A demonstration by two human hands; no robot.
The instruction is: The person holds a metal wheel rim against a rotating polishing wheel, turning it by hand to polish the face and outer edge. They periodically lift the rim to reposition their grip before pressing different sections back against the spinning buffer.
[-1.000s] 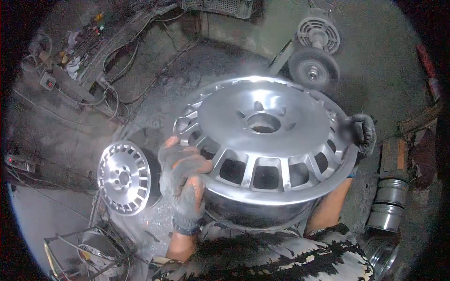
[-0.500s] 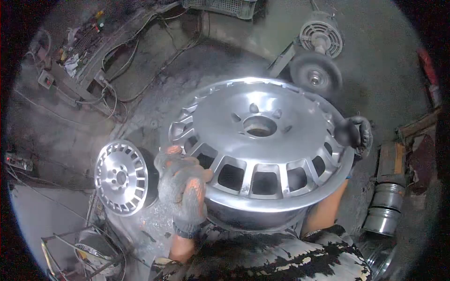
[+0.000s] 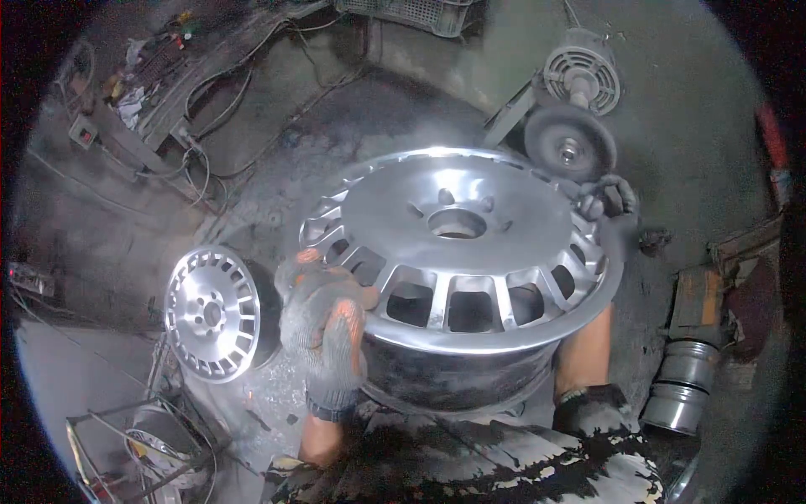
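A large silvery car wheel rim point(image 3: 403, 218) with slots around its edge lies tilted before me, over my lap. My left hand point(image 3: 323, 323), in a grey glove with orange patches, is closed around its near left edge. At the far right edge, my gloved right hand point(image 3: 611, 198) curls its fingers over the rim's lip. Just beyond that hand is a round buffing wheel point(image 3: 569, 144), blurred as if spinning, on the shaft of a motor point(image 3: 581, 71). Whether the rim touches the buffing wheel is hard to tell.
A second slotted wheel rim point(image 3: 211, 315) stands on its side at the left. More shiny rims point(image 3: 682, 386) are stacked at the right, near a cardboard box point(image 3: 698, 298). Cables point(image 3: 201, 168) run along the left wall, and a plastic crate point(image 3: 411, 13) sits at the back.
My right hand has moved along the rim's edge, away from me, closer to the buffing wheel. The rim has turned or tilted slightly. My left hand keeps its hold.
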